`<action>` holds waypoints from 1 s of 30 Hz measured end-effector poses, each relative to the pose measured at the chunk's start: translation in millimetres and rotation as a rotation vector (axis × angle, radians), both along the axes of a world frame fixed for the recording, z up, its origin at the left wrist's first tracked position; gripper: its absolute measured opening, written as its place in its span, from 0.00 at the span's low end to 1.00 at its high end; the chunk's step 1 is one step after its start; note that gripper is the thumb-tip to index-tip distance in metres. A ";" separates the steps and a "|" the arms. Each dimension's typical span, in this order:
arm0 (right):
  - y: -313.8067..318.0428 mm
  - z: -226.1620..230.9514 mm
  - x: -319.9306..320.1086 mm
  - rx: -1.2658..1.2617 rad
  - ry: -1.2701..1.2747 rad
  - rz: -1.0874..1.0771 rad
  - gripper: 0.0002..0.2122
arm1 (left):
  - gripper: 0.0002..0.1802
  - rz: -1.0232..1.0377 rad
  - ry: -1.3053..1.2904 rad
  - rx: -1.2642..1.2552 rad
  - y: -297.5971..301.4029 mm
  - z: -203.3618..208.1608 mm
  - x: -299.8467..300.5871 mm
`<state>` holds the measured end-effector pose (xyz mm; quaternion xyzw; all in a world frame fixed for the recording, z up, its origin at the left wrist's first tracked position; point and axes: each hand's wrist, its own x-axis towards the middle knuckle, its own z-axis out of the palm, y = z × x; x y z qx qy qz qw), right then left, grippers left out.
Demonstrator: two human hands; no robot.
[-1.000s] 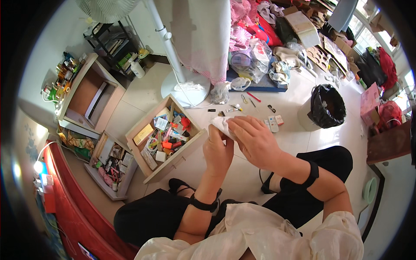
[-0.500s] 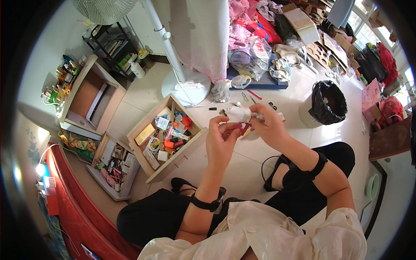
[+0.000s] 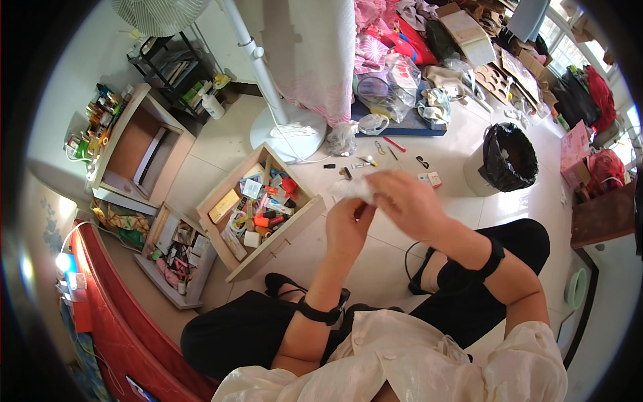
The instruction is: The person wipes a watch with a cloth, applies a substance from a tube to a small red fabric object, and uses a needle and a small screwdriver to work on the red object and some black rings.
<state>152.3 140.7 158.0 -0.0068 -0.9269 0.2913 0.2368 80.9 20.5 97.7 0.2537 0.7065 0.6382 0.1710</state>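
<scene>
Above the floor in front of me, my two hands meet at a crumpled white tissue (image 3: 351, 189). My right hand (image 3: 412, 204) has its fingers closed over the tissue from the right. Just under it, my left hand (image 3: 347, 226) is closed, fingertips drawn together against the tissue. What lies between those left fingers is mostly hidden by the right hand and the white folds. To the left stands a pulled-out wooden drawer (image 3: 289, 249), full of small bottles, tubes and boxes.
Small items lie on the tiles beyond my hands, among them a red pen-like stick (image 3: 394, 145) and a small box (image 3: 431, 179). A black-lined bin (image 3: 477, 171) stands right. A second drawer (image 3: 166, 285), an open cabinet (image 3: 144, 157) and a fan base (image 3: 264, 137) are left.
My right hand has moved left and turned over the white tissue, covering the left fingertips. The small pink object seen earlier in the left fingers is now hidden.
</scene>
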 end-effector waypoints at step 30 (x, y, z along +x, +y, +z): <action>15.9 -0.3 -1.7 -1.043 -0.479 0.060 0.09 | 0.10 0.135 0.326 0.201 -2.1 7.8 0.6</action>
